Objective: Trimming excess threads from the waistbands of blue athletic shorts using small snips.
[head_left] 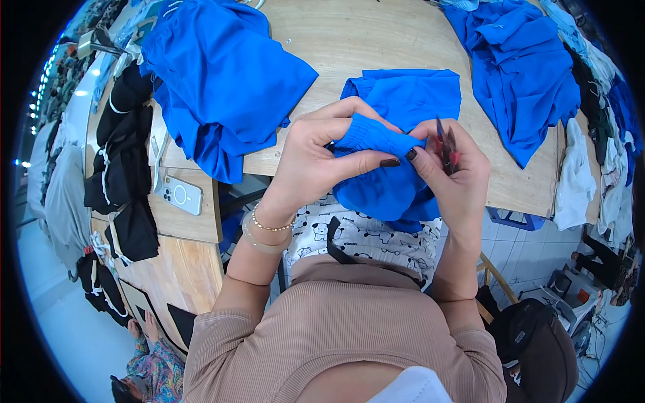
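Observation:
A bright blue fabric garment [406, 97] with a gathered elastic edge hangs over the table's near edge into my lap. My left hand [312, 151] is closed on its elastic edge, with the thumb on top of the cloth. My right hand [463, 171] pinches the same edge between thumb and forefinger, close to my left thumb. Tucked in the right palm is a small pair of thread snips [449, 149] with red on the handles and dark blades pointing away from me. The fabric under my fingers is partly hidden.
Blue garments lie heaped at the left [215, 80] and right [521, 74] of the wooden table [336, 33]. A phone [183, 195] and black bundles with white cords [121, 161] are on the left. White cloth [574, 178] hangs at the right. Another person's patterned sleeve [158, 363] shows lower left.

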Motion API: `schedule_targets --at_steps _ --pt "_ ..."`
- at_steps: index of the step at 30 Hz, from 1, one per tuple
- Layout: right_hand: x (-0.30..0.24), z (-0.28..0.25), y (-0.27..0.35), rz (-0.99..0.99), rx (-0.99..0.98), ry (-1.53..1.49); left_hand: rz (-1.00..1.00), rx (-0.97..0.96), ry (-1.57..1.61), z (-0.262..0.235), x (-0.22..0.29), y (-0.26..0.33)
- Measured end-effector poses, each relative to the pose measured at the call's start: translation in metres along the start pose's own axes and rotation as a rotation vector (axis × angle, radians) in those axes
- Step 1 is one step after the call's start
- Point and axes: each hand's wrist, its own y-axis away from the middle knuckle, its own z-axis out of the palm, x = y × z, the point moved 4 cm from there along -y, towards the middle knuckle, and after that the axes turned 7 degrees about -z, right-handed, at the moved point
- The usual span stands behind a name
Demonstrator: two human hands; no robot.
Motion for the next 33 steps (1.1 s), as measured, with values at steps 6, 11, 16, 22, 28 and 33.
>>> schedule_targets --at_steps 6,11,16,22,28,33 --pt "-0.011 -0.005 0.008 0.048 0.064 -0.3 0.0 0.108 -0.057 -0.003 -0.002 0.003" --pt "-0.023 -0.001 0.013 0.164 -0.016 -0.231 -0.025 0.164 -0.065 -0.003 -0.001 0.003" --pt "-0.019 0.004 0.012 0.123 0.007 -0.187 -0.004 0.16 -0.083 -0.003 -0.002 0.002" --pt "-0.018 0.006 0.011 0.15 0.002 -0.153 -0.014 0.165 -0.083 -0.004 -0.001 0.003" --pt "-0.015 0.007 0.009 0.111 -0.003 -0.164 -0.011 0.169 -0.063 -0.004 -0.001 0.003" --pt "-0.01 0.009 0.009 -0.066 0.021 -0.256 -0.039 0.155 0.016 -0.004 -0.003 0.003"
